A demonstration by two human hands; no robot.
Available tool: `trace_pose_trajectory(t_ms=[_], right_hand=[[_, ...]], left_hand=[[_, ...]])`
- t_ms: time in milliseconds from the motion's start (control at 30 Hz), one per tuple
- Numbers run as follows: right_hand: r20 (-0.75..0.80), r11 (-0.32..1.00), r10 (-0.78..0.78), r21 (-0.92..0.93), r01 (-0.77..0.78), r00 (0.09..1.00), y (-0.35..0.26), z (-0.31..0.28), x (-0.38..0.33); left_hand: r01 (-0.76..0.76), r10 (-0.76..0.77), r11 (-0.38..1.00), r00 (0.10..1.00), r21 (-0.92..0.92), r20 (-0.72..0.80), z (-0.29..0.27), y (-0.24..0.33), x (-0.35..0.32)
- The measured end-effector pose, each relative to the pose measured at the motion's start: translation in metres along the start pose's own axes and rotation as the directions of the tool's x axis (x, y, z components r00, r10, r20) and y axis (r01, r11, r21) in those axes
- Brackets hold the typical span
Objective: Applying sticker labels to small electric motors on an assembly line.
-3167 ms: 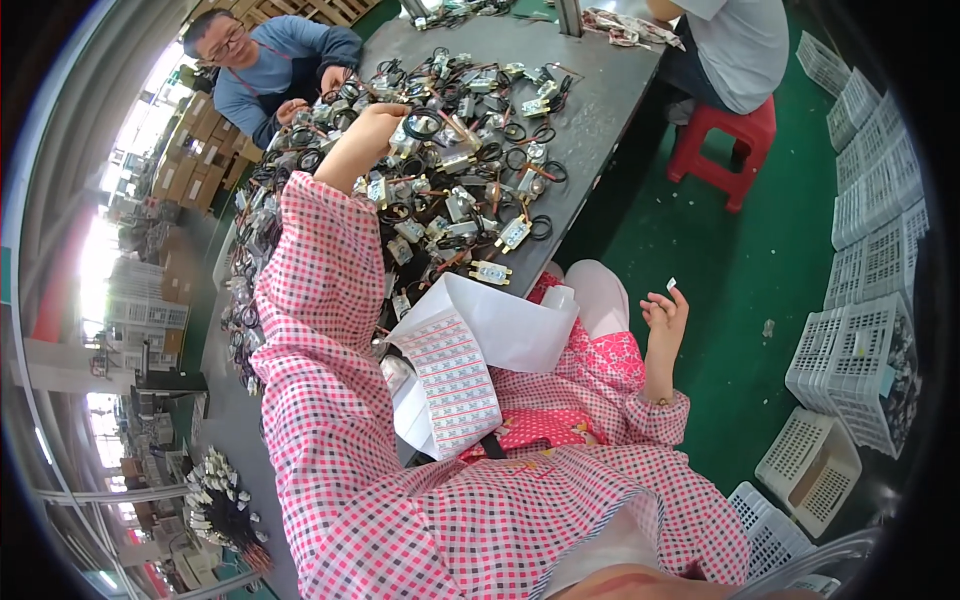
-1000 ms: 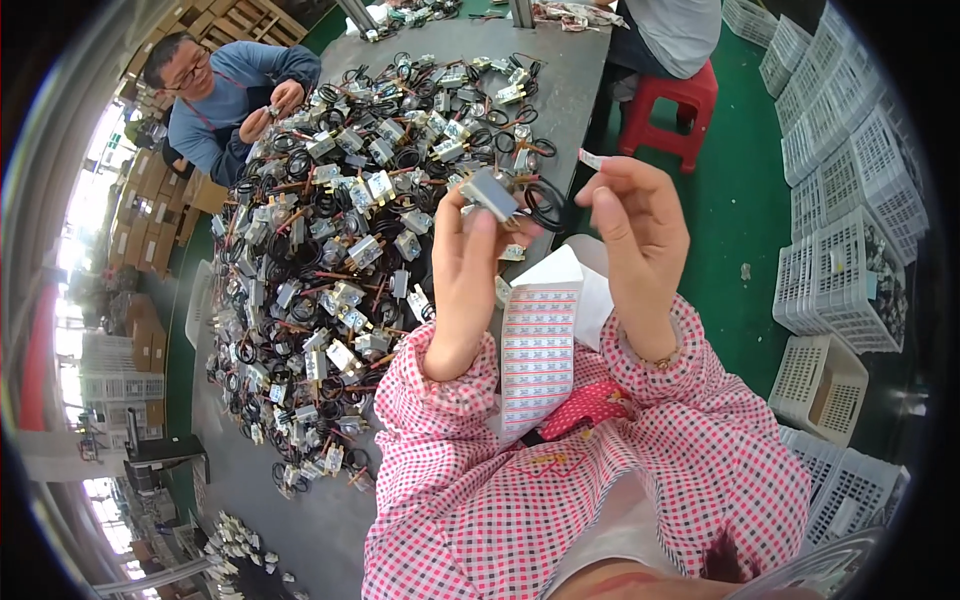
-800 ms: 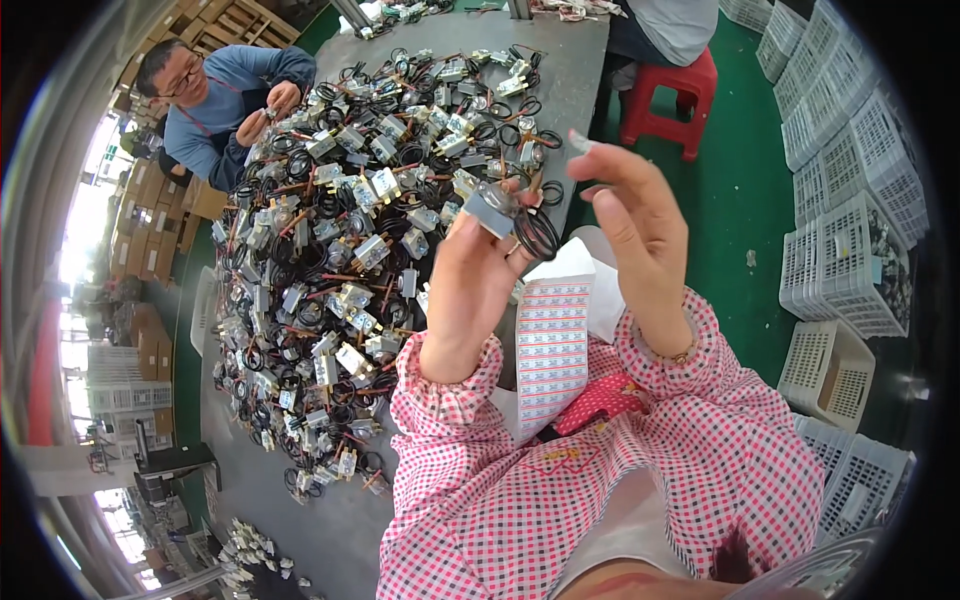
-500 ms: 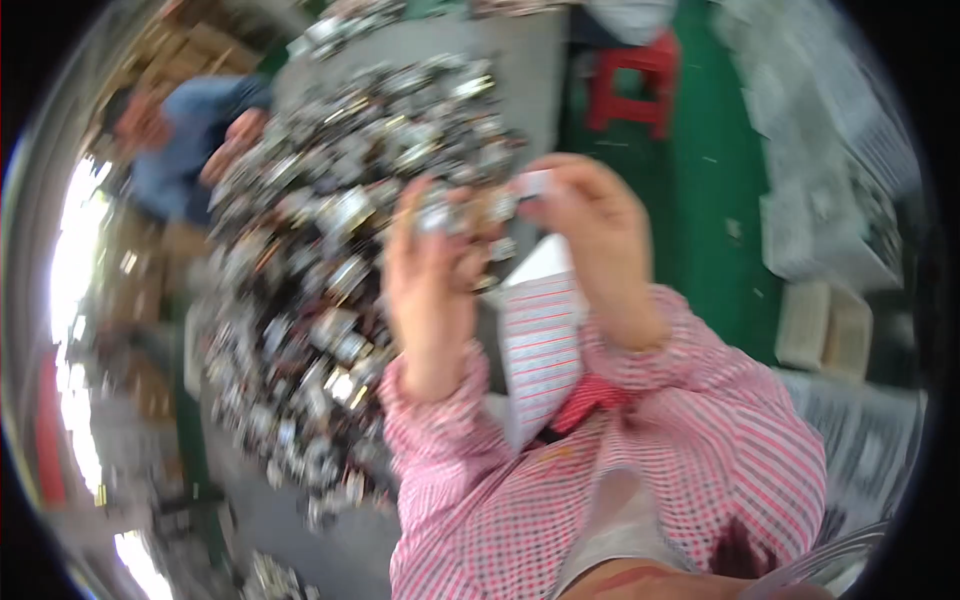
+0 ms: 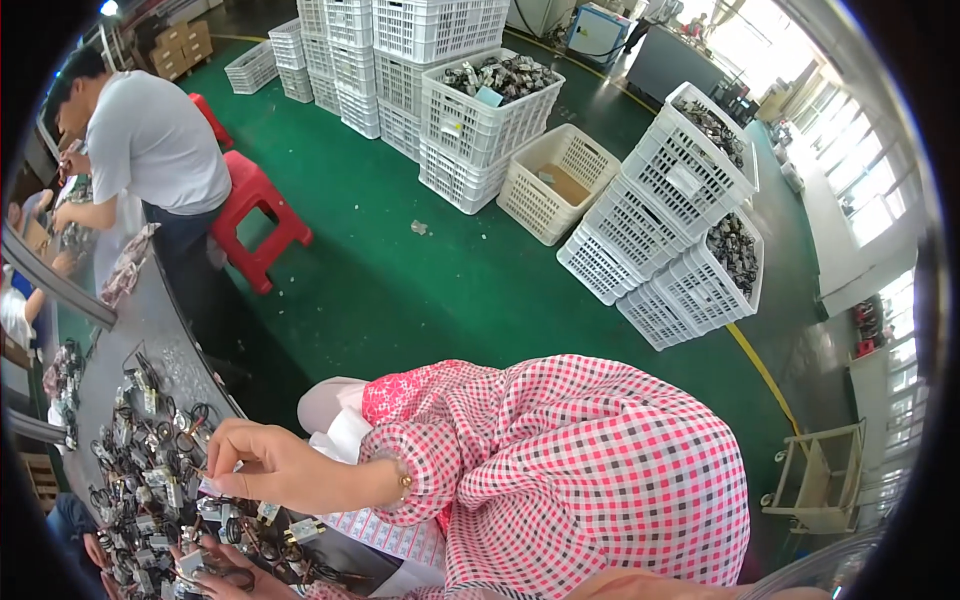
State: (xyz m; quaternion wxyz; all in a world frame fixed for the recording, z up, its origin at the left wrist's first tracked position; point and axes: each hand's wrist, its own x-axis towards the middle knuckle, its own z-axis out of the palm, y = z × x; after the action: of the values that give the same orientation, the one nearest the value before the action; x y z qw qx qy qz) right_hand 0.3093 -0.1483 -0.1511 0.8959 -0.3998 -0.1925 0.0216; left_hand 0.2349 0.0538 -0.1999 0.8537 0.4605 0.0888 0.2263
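Observation:
My right hand (image 5: 275, 468) is over the table's near edge, thumb and forefinger pinched on a small pale piece that looks like a sticker. Below it, at the lower left, my left hand (image 5: 245, 578) has its fingers closed on a small silver boxy part (image 5: 190, 563); a dark wire loops beside it. Around both hands lies a heap of similar metal parts with wires (image 5: 150, 470). A white sheet printed in rows (image 5: 395, 535) rests below my right sleeve, partly hidden by it.
A co-worker (image 5: 160, 140) sits at the table's far side, near a red stool (image 5: 255, 215). Another person's hand (image 5: 97, 550) is at the heap's left. White crates (image 5: 490, 120), some filled with parts, stand stacked on the green floor, with a trolley (image 5: 815, 480) at right.
The view has swung right, bringing crates and floor into sight. Both hands now appear at the lower left. The right still pinches a small pale piece.

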Motion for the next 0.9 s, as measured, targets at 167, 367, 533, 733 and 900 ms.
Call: trace_pose_trajectory(t_ms=[167,367,533,733,900], right_hand=[[0.118,0.988,-0.009,-0.15,0.027,0.993,-0.007,0.031,-0.021],[0.157,0.986,0.133,0.083,-0.148,0.979,-0.028,0.026,-0.032],[0.229,0.99,0.11,0.057,-0.126,0.967,-0.035,0.032,-0.039],[0.186,0.99,0.0,0.136,-0.026,0.983,-0.014,0.036,-0.039],[0.328,0.997,-0.079,0.052,0.065,0.941,-0.014,0.033,-0.037]], left_hand=[[-0.018,0.05,0.919,0.996,0.394,-0.072,0.037,0.037,-0.041],[-0.17,0.124,0.92,0.981,0.353,0.148,0.092,0.007,-0.06],[-0.138,0.094,0.984,0.943,0.117,0.319,0.093,0.021,-0.071],[-0.045,0.039,0.998,0.99,0.044,0.133,0.103,0.027,-0.066],[0.063,-0.061,0.998,0.987,-0.01,0.149,0.1,0.035,-0.071]])
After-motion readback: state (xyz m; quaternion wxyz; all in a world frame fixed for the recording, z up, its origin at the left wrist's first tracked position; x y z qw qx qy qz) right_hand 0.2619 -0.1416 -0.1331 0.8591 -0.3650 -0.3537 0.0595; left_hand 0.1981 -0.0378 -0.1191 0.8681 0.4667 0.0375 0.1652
